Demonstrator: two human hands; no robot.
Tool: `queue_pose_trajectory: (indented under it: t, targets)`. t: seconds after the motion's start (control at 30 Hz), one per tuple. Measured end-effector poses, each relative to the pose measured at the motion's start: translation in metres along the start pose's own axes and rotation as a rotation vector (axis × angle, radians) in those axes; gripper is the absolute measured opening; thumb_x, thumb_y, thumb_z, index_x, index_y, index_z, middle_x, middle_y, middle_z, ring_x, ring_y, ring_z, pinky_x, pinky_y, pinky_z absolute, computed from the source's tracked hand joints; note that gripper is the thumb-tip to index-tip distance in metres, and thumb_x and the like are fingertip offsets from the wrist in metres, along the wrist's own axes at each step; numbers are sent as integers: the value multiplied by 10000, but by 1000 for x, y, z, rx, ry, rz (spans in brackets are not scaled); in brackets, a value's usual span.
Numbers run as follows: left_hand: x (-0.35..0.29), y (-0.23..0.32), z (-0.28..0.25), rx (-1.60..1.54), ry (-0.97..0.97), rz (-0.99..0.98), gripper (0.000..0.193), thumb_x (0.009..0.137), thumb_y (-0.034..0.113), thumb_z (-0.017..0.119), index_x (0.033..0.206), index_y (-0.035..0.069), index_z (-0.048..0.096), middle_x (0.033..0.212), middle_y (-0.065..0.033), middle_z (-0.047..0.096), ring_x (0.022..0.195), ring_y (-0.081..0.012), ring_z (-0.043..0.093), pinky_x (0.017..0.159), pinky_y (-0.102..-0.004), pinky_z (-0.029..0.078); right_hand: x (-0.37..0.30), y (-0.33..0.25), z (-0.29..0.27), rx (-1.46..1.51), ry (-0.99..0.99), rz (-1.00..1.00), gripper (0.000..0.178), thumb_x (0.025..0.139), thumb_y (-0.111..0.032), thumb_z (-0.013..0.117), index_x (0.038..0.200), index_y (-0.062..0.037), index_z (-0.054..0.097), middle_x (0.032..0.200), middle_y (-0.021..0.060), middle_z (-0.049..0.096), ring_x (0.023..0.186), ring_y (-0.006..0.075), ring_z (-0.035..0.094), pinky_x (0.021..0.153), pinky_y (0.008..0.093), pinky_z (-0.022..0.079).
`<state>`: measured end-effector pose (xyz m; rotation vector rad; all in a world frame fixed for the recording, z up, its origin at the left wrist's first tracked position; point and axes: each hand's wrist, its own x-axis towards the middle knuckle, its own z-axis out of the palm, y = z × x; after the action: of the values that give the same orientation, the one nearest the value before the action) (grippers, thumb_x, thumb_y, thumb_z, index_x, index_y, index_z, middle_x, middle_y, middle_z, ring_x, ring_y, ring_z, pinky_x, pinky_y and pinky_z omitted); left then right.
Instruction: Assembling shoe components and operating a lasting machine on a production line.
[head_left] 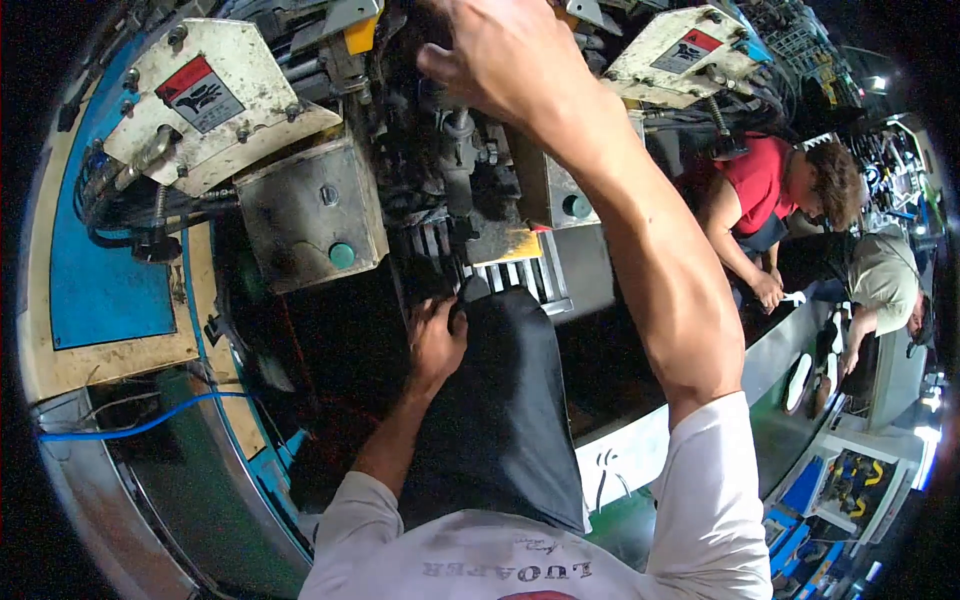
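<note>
My right hand (490,50) reaches up into the dark middle of a machine (455,165), at the top edge of the view. Its thumb stands out to the left, while the fingertips are cut off, so any grip is hidden. Lower down, beside my knee in dark trousers (505,390), my left hand (437,340) has its fingers bent around something dark and too shadowed to make out. A metal grate (520,280) lies just beyond the knee, under the machine's central post.
Grey control boxes with green buttons (342,256) (577,206) flank the machine's middle. White guard plates (215,105) (690,55) hang above them. To the right, two people (745,210) (885,285) work along a metal bench (765,365) holding several shoes (798,383). A blue cable (150,430) crosses at left.
</note>
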<state>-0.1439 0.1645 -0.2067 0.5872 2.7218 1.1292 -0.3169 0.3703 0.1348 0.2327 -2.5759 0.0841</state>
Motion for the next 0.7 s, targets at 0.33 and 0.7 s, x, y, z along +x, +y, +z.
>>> queue_pose_trajectory:
  t: [0.33, 0.7]
  targets:
    - [-5, 22, -13, 4, -13, -51, 329, 952, 175, 685, 1234, 6, 700, 1231, -219, 681, 1154, -433, 634, 1021, -490, 507, -15, 8, 16, -6, 241, -79, 629, 924, -228, 703, 1499, -41, 529, 1424, 324, 560, 1385, 548, 458, 1219, 537, 373]
    - [7, 5, 10, 93, -50, 115, 348, 968, 213, 671, 1263, 30, 708, 1229, -252, 687, 1171, -427, 644, 1024, -497, 509, -621, -77, -60, 153, -44, 1038, 548, 810, 49, 694, 1351, -27, 645, 1358, 236, 628, 1237, 418, 616, 1064, 456, 525]
